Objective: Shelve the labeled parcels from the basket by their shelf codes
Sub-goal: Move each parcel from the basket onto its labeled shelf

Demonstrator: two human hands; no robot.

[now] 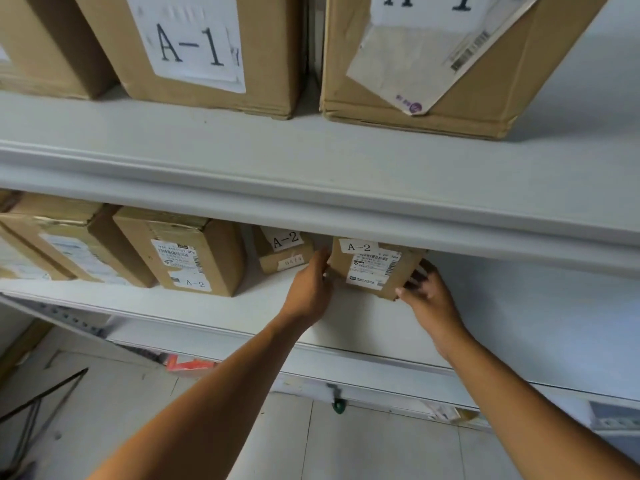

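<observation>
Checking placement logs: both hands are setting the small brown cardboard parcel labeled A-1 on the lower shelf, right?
Not quite. The small brown cardboard parcel between the left hand and right hand is labeled A-2, per the head view. It is on the lower white shelf.

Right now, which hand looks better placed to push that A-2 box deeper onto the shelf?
Probably the right hand: it grips the A-2 parcel's front right corner. The left hand only touches its left side.

2 bare forearms, no sleeves in view, left hand [308, 289], right hand [431, 299]
</observation>
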